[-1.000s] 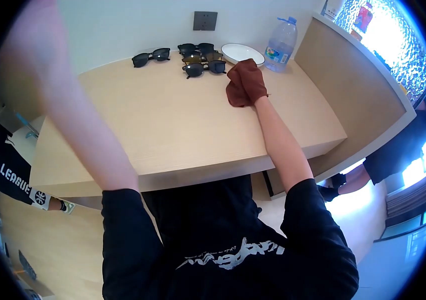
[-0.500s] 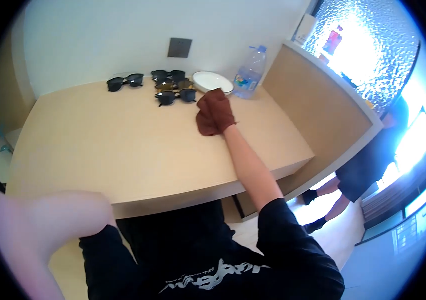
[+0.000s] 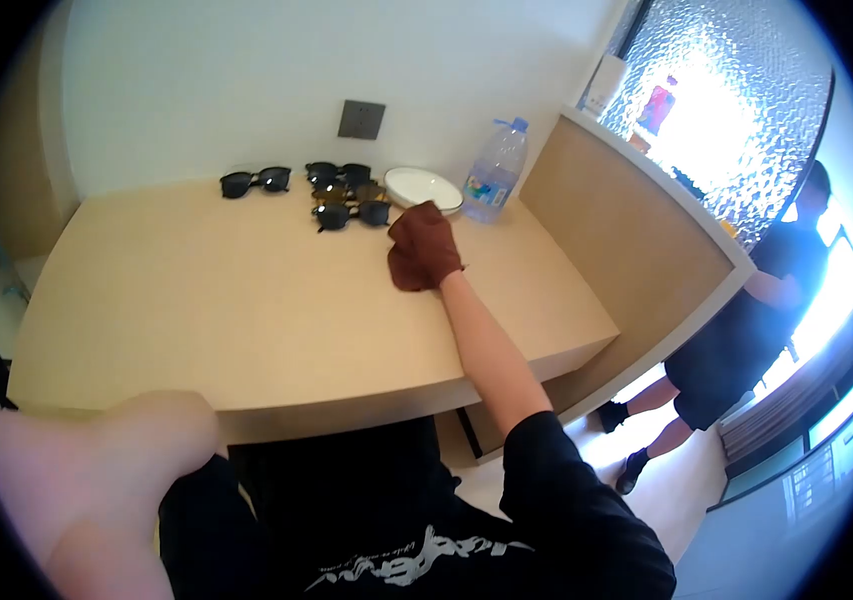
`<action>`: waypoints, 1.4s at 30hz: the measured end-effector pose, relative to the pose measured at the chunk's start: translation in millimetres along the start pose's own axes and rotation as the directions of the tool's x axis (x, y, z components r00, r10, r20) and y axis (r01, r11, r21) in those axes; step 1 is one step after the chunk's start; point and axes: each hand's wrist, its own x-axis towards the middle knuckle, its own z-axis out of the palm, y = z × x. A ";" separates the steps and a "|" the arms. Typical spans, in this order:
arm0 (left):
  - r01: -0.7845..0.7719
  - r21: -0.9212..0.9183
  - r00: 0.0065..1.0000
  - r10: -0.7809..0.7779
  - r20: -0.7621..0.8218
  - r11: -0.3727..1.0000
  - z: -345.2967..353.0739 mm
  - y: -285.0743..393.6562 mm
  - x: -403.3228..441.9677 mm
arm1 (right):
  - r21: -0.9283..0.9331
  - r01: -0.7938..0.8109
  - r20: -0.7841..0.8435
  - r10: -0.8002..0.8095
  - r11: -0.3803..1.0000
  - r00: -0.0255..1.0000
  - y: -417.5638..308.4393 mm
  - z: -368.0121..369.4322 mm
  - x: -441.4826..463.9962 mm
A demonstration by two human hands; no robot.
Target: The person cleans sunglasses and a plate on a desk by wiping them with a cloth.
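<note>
My right hand (image 3: 427, 245) is at the middle right of the desk (image 3: 197, 300), covered to the wrist in brown fabric. A flap of brown cloth (image 3: 409, 270) hangs at its left side against the desktop; the fingers are hidden, but the shape looks closed around the cloth. Just beyond it lies a white oval dish (image 3: 425, 190) with a dark rim. A clear plastic bottle (image 3: 495, 172) with a blue cap stands right of the dish. To the left are several sunglasses (image 3: 352, 215), some bunched together. Only my bent left arm shows, at lower left; its hand is outside the view.
A wooden side panel (image 3: 637, 220) with a pale top edge bounds the desk on the right. Behind it is a bright textured glass pane (image 3: 737, 110). Another person (image 3: 737, 340) in dark clothes stands beyond the panel. A dark wall socket (image 3: 362, 119) is above the desk.
The view has tilted, so the desk items sit slightly lower. My right hand keeps nearly the same place on the desk. My left arm has shifted, and more of the other person shows.
</note>
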 end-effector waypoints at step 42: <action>0.549 0.833 0.425 -0.882 -0.205 0.071 103.4 -175.7 -291.7 | -0.171 -0.153 -0.021 0.152 0.973 0.988 -99.7 -6.1 51.1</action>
